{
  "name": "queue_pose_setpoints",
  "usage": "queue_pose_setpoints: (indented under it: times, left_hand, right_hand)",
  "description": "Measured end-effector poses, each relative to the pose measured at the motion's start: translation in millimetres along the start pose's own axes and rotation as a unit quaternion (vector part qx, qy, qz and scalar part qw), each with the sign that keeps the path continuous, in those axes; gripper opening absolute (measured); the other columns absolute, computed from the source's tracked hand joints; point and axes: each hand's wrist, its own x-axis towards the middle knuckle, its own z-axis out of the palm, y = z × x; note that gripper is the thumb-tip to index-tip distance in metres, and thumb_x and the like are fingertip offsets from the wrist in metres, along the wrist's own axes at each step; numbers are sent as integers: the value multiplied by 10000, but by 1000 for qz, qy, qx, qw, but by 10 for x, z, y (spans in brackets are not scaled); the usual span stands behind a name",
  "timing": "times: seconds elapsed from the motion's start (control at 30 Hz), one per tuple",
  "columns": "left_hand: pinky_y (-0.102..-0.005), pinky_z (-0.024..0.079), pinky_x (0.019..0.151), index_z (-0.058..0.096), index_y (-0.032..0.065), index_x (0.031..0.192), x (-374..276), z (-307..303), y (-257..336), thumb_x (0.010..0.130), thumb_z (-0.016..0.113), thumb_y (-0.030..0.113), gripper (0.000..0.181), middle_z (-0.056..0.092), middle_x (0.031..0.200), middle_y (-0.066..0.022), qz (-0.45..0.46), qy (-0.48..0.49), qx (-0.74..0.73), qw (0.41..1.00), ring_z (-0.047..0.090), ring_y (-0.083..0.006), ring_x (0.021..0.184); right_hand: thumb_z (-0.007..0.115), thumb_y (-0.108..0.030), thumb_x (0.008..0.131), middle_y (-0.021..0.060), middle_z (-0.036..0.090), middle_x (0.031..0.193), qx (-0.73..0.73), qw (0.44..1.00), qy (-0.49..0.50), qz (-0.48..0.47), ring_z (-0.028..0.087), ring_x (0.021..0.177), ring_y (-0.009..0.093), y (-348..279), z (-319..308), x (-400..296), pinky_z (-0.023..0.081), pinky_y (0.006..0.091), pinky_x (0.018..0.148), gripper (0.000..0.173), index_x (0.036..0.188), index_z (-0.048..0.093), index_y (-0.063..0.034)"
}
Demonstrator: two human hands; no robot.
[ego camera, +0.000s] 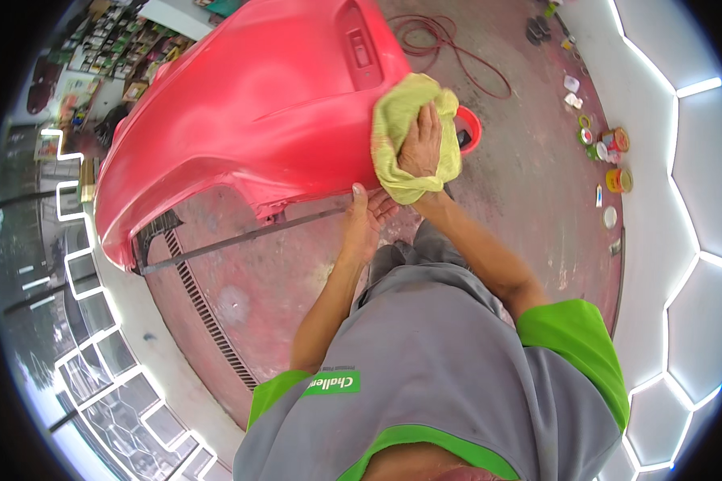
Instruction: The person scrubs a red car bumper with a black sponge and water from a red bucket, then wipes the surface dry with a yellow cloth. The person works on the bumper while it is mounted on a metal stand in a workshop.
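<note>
A glossy red car bumper cover (265, 102) extends before me, with a recessed pocket near its far right. My right hand (422, 141) presses a crumpled yellow-green cloth (397, 120) against the bumper's right end, fingers lying over the fabric. The cloth wraps past that edge and hides it. Just below the bumper's lower edge is my left hand (367, 216), palm up, thumb raised and fingers spread, with nothing in it. Whether its fingertips touch the bumper cannot be told. A dark bar (246, 237) runs beneath the bumper.
Behind the cloth stands a red bucket (470, 129) with something dark inside. A coiled red hose (439, 36) lies on the stained floor. Several cans, including a yellow one (618, 180), line the right wall. A slotted floor drain (207, 318) runs at left; crowded shelves (120, 45) stand behind.
</note>
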Motion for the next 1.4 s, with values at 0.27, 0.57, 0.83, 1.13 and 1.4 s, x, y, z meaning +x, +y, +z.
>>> queue_pose_setpoints:
  times: [0.27,0.57,0.83,1.13,1.4]
  left_hand:
    - [-356,505,989,507,-38,1440,-740,-395,-217,1081,424,573,713,671,1324,-157,-41,45,90,994,658,-211,1136]
    - [-332,522,945,575,-22,1396,-1360,-586,-378,1077,525,457,578,710,1259,-150,46,191,90,976,695,-195,1058]
    - [-331,527,925,591,-18,1364,-1691,-937,-534,1051,564,485,593,713,1246,-153,73,262,69,960,699,-191,1036]
    - [-333,520,937,597,-14,1344,-1642,-939,-402,1041,579,498,595,716,1225,-143,95,272,76,955,697,-194,1031]
    - [-335,512,956,586,-15,1376,-1627,-654,-411,1062,560,463,572,710,1238,-142,103,290,85,948,684,-195,1057]
  right_hand:
    - [589,-591,954,147,266,1681,-113,947,-97,-285,195,1536,482,-976,79,352,223,794,1099,696,1545,468,-245]
    - [517,-296,1007,70,271,1701,-196,831,-176,-490,199,1568,372,-2030,610,627,250,654,1194,625,1601,375,-167]
    - [429,-399,1057,79,359,1663,-88,959,-158,-219,282,1555,321,-1224,-15,741,192,584,1253,583,1573,414,-129]
    - [345,-349,1054,114,538,1523,-157,944,-212,-199,322,1536,284,-143,-99,1570,220,639,1222,558,1424,562,9]
    - [392,-299,1018,119,535,1507,-248,828,-308,-399,334,1515,313,-21,-89,2273,246,655,1204,481,1213,688,26]
